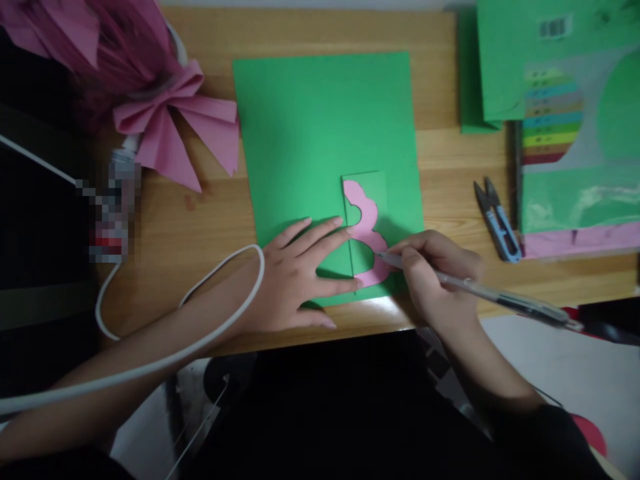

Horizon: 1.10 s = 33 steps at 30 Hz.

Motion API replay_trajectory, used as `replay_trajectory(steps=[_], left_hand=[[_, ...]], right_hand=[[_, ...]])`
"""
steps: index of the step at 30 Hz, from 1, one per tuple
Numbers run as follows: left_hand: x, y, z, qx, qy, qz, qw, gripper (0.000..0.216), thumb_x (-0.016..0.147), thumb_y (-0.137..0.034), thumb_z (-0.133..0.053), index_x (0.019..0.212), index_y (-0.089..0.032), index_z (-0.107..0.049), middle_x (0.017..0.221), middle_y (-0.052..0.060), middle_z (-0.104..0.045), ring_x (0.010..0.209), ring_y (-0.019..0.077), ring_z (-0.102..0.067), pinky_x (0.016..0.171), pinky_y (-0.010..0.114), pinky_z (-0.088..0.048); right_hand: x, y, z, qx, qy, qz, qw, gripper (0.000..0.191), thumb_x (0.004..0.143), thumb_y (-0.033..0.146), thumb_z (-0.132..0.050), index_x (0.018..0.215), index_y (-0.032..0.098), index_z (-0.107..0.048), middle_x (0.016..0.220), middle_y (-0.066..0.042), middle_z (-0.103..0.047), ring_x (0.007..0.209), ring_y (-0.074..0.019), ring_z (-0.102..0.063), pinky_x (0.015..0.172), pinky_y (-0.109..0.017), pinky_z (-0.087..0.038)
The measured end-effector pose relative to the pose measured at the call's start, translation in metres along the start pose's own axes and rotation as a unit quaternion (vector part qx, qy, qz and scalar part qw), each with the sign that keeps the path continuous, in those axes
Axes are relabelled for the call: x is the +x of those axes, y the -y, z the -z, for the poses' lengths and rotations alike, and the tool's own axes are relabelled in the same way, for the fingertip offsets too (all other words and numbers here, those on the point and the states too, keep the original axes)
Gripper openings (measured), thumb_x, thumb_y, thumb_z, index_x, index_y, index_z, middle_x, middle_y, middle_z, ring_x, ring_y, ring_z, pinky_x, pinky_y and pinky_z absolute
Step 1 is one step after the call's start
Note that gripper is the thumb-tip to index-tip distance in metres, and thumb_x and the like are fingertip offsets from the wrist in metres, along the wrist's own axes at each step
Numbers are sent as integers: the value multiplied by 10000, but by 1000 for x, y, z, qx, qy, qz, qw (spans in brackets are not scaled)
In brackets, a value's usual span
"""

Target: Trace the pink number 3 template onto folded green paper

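My left hand (300, 270) lies flat with fingers spread over a green paper sheet (320, 120). Its fingertips press on the left edge of a pink paper cutout (367, 217) with a scalloped outline. Under the cutout is a smaller folded green piece (377, 183), lying on the larger sheet. My right hand (435, 273) is closed around a clear pen (480, 290). The pen's tip touches the pink cutout or sits just over it near its lower inner curve; I cannot tell which.
Blue-handled thread snips (500, 223) lie on the wooden table (440, 173) at the right, beside a packet of coloured paper (560, 200). Folded green paper (473, 87) stands behind. A pink paper bow (185, 120) is at upper left. A white cable (200, 350) loops over my left forearm.
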<state>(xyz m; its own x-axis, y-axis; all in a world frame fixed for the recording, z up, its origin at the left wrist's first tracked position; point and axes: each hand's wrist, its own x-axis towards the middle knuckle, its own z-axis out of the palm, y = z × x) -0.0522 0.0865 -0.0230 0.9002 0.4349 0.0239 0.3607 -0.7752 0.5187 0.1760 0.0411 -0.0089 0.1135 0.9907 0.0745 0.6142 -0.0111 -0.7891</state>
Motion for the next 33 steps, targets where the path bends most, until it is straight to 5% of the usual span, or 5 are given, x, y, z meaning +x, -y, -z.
replay_trajectory(steps=[33], left_hand=[[0,-1,-3,14,-8,-1,1000,611,756,-604,-725,1316,-409,-578,1611,83,-244,1477,343,-240,1180,534,-177]], right_hand=[[-14,5,4,-21,18,6,1000,165,811,137,-543,717,207,-659,574,29,-649,489,-102,-580,467,-224,-444]])
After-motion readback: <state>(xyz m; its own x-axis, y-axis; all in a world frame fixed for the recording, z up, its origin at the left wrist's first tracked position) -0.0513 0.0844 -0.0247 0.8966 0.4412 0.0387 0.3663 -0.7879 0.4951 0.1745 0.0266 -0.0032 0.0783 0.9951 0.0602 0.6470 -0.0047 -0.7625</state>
